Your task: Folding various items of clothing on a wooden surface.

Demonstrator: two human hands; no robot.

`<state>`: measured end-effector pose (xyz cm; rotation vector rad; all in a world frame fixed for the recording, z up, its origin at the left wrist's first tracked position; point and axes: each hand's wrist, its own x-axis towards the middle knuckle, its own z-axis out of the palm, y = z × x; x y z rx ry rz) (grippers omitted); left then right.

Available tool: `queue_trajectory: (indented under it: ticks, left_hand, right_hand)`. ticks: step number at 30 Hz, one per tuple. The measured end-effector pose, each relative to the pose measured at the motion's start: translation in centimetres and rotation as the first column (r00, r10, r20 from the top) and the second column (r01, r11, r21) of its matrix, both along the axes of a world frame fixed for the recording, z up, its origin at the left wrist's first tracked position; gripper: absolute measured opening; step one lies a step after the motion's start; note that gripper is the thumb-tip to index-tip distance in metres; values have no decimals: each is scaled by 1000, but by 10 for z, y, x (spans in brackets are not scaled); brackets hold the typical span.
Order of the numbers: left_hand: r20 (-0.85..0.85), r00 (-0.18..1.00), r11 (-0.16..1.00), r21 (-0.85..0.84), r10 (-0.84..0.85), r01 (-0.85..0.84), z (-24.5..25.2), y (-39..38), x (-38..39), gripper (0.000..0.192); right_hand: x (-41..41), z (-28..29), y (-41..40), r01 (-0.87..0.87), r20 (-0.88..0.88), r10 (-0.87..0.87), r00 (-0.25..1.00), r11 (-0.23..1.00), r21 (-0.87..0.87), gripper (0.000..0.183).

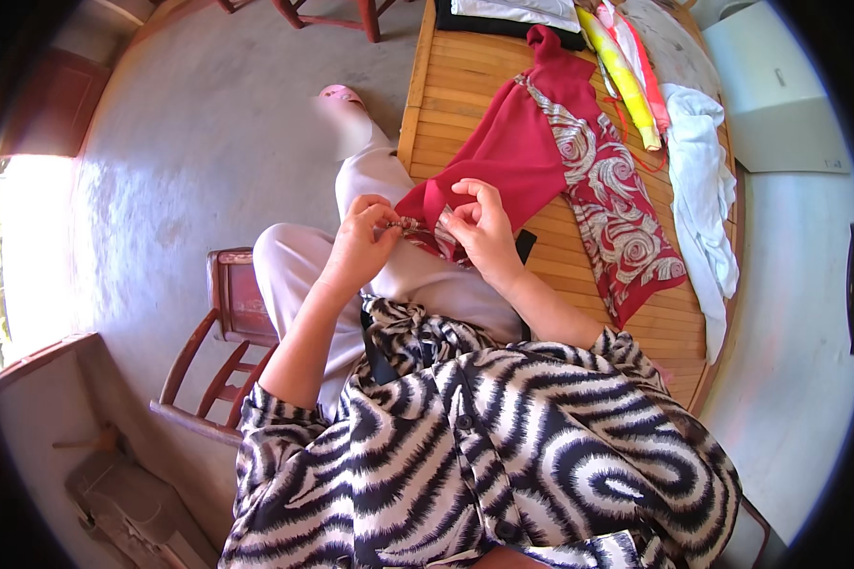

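A red garment with silver swirl-patterned panels lies across a slatted wooden surface, and one patterned end of it reaches onto my lap. My left hand pinches the edge of that patterned end between thumb and fingers. Just to the right, my right hand has its thumb and fingertips closed on a small raised bit of the same patterned cloth, its other fingers curled. The cloth between the hands is bunched over my thigh. Whether a needle or thread is held is too small to tell.
Folded white and black cloths lie at the top of the wooden surface. Beside them are a rolled yellow cloth and a crumpled white cloth. A wooden chair stands at my left; a refrigerator-like white cabinet is at far right.
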<state>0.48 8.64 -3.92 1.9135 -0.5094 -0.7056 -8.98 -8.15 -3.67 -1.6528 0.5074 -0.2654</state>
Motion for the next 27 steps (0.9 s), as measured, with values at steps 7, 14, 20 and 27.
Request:
queue_trajectory:
  ticks: [7,14,20,27]
  left_hand:
    - [569,811,986,0,-138,167,5,-4,0,25]
    - [502,818,946,3,-282,324,7,-5,3,31]
    - [528,769,927,107,-360,361,10,-7,4,36]
    - [617,668,907,235,-416,348,18,-13,3,31]
  right_hand:
    - [7,-8,-15,-170,-377,143,915,985,-38,45]
    - [14,7,-29,-150,-242,205,948,962,230,34]
    - [20,22,-35,-73,-141,186,972,815,575,43]
    - [21,20,-35,-132,-116,244,963,798,588,44]
